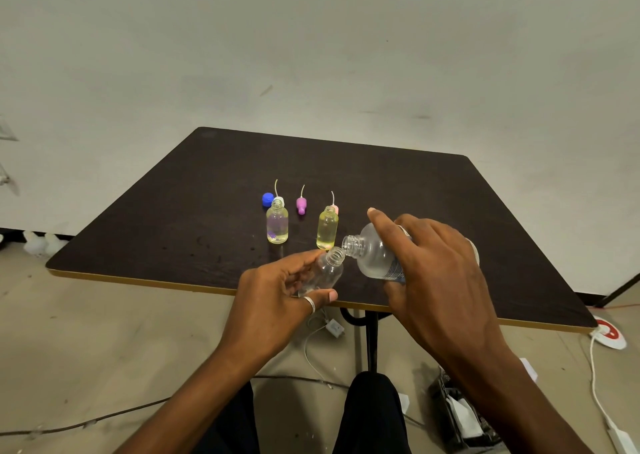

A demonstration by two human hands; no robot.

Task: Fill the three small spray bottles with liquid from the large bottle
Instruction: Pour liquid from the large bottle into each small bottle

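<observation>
My right hand (436, 273) grips the large clear bottle (372, 254), tipped to the left with its open neck right beside the mouth of a small clear bottle (327, 270). My left hand (277, 298) holds that small bottle tilted, above the table's front edge. Two other small bottles stand open on the table: a clear one (277, 225) at the left and a yellowish one (327, 228) to its right. Behind them are three spray heads with thin tubes: white (278, 200), pink-purple (301, 204) and pale pink (334, 208). A blue cap (267, 199) lies at the left.
The dark table (450, 211) has a light front edge and stands close to a pale wall. Cables, a white adapter (334, 327) and a red and white disc (607, 332) lie on the floor under and beside it. My knees show at the bottom.
</observation>
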